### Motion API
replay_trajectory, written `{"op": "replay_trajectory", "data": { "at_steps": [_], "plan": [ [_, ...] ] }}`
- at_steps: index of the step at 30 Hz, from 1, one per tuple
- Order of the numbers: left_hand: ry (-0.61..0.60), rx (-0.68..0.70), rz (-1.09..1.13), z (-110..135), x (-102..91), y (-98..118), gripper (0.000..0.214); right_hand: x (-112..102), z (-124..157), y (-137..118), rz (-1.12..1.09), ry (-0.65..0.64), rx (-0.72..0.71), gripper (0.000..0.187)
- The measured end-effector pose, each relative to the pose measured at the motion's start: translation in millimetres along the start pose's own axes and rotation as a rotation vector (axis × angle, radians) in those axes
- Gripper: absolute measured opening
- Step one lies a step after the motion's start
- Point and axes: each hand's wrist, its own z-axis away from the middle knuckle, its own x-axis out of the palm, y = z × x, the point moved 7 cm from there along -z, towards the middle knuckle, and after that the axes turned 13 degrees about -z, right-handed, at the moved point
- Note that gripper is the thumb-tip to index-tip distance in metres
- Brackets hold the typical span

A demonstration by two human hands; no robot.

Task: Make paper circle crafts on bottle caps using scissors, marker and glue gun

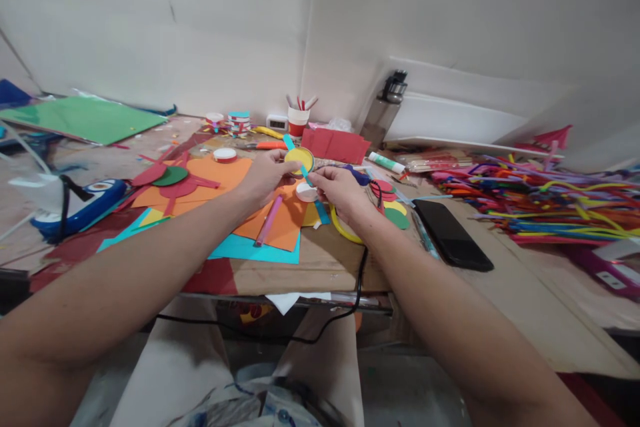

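Note:
My left hand (265, 177) pinches a yellow paper disc (299, 160) at its left edge, holding it up over the desk. A light blue paper strip (298, 159) runs diagonally across the disc. My right hand (337, 190) is closed on the lower end of that strip, just right of the disc. Below the hands lie orange paper sheets (280, 223), a pink strip (269, 220) and a small white-and-red tape roll (306, 193).
A black phone (453, 235) lies right of my right hand. A heap of coloured pipe cleaners (550, 200) fills the right side. A green sheet (83, 119), a blue stapler-like tool (83, 207), a glue stick (387, 163), a bottle (385, 110) and a cup (299, 121) stand around.

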Motion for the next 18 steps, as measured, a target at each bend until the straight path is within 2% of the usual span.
{"op": "replay_trajectory", "data": {
  "at_steps": [8, 18],
  "plan": [
    [-0.063, -0.042, 0.045, 1.4, 6.0, -2.1, 0.017, -0.6, 3.8, -4.4, 0.041, 0.026, -0.020, 0.021],
    [-0.047, -0.060, 0.080, -1.7, 6.5, -3.8, 0.018, 3.4, 3.2, -6.1, 0.125, -0.017, -0.034, 0.018]
  ]
}}
